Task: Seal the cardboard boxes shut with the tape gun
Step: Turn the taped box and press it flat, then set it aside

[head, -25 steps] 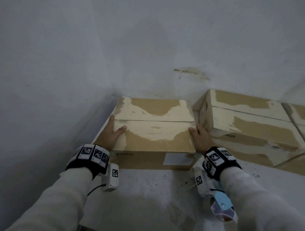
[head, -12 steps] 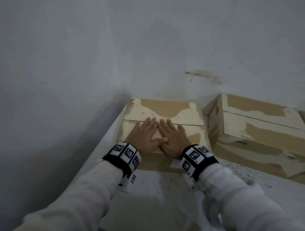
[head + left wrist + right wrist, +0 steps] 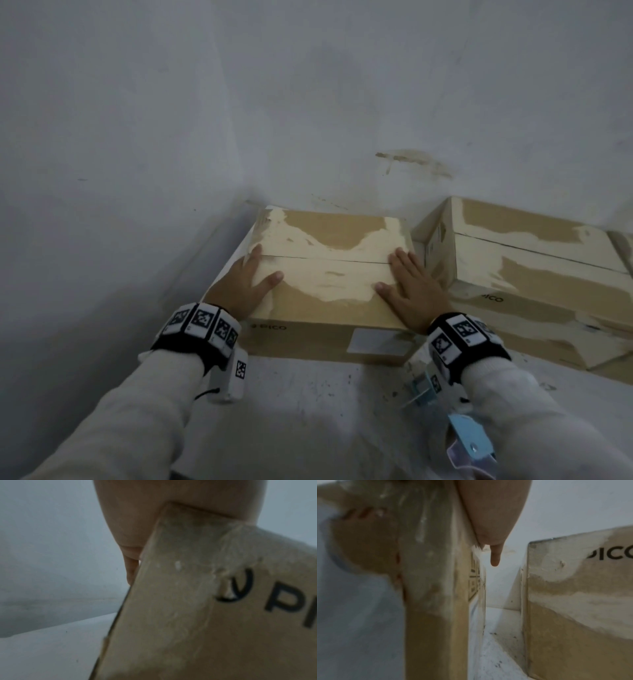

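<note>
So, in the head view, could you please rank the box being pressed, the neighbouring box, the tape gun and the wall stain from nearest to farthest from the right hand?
1. Pressed box: under the right hand, touching.
2. Neighbouring box: just right of it.
3. Tape gun: near the wearer, below the right forearm.
4. Wall stain: above, on the back wall.

closed cardboard box [image 3: 329, 291] — seam untaped, scuffed

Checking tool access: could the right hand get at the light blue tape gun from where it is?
Probably yes: the right hand lies flat and empty on the brown cardboard box, and the light blue tape gun sits unobstructed under that forearm.
</note>
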Demonstrator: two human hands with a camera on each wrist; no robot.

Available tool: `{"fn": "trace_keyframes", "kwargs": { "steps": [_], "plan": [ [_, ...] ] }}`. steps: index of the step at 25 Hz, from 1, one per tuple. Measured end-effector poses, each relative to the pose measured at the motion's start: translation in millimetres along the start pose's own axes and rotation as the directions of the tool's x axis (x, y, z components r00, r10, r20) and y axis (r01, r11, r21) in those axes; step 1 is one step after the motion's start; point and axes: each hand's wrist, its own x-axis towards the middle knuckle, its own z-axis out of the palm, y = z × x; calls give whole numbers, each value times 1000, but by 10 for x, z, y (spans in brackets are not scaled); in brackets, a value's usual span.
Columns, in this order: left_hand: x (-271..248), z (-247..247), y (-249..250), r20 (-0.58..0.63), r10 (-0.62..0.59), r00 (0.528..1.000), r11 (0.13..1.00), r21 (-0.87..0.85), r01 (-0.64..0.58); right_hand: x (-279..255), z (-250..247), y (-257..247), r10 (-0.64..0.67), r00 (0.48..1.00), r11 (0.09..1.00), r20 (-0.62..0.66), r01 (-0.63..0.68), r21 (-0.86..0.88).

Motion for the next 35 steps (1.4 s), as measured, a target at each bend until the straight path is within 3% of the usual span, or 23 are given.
{"fn": "trace_keyframes", "kwargs": {
  "steps": [2, 5, 7, 11, 14, 17, 19, 22, 29, 35],
  "plan": [
    [-2, -1, 11, 13, 6, 1000, 1000, -26, -5, -12, 6, -10, -3, 1000, 998, -23, 4, 55],
    [42, -47, 47, -56, -4, 998, 962, 272, 19, -37, 2, 6, 19, 991, 996, -134, -8, 84],
    [5, -40, 186, -82, 73, 994, 926, 375, -37, -92, -38, -33, 12, 984, 999, -177, -3, 50],
    [-180, 184, 330, 124, 193, 973, 848, 478, -229, -332, 17, -77, -140, 990, 986, 19, 141, -90],
    [-127, 237, 304, 164, 245, 956, 763, 575, -295, -412, 134, -40, -188, 981, 944, 52, 195, -265],
    [106, 192, 437, 205, 244, 948, 754, 574, -319, -324, 137, -62, -6, 998, 966, 63, 22, -259],
    [304, 187, 588, 230, 254, 940, 754, 561, -341, -206, 117, -20, 42, 996, 973, 83, -22, -231],
    [641, 203, 772, 230, 276, 933, 744, 564, -358, 9, -16, 46, 5, 999, 963, -36, -15, -268],
    [1215, 282, 1026, 215, 297, 930, 726, 582, -366, 466, -200, 252, 106, 994, 974, -14, -106, -198],
    [1384, 284, 1068, 215, 298, 930, 716, 593, -367, 598, -225, 305, 108, 994, 978, -13, -109, -177]
  ]
}}
